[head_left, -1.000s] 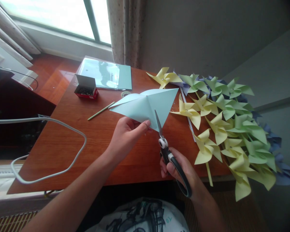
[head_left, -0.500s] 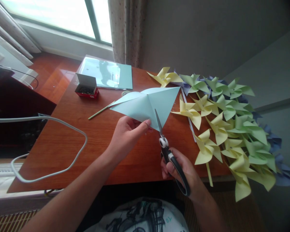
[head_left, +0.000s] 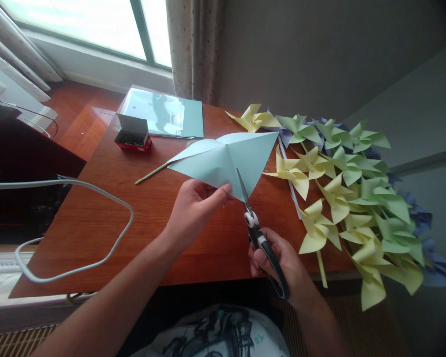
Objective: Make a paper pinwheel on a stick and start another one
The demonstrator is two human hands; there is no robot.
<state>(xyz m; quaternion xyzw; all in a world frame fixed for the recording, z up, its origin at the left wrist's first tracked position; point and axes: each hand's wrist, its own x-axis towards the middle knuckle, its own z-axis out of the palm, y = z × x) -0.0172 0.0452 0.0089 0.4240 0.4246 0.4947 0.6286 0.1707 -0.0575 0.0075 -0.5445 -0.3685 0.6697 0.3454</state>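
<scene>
A creased sheet of light blue paper is held above the table, its near edge pinched between the thumb and fingers of my left hand. My right hand grips black-and-white scissors by their handles. One blade lies over the top of the paper near its lower right corner; the other blade is hidden beneath. Behind the paper's left tip a thin pale green stick rests on the wooden table.
Several yellow pinwheels, green pinwheels and purplish ones cover the table's right side. At the back left stand a small open red box and a pack of blue paper. A white cable loops over the left edge.
The scissors and right hand have shifted very slightly. The paper's left tip has dipped a little toward the stick; both hands keep their holds.
</scene>
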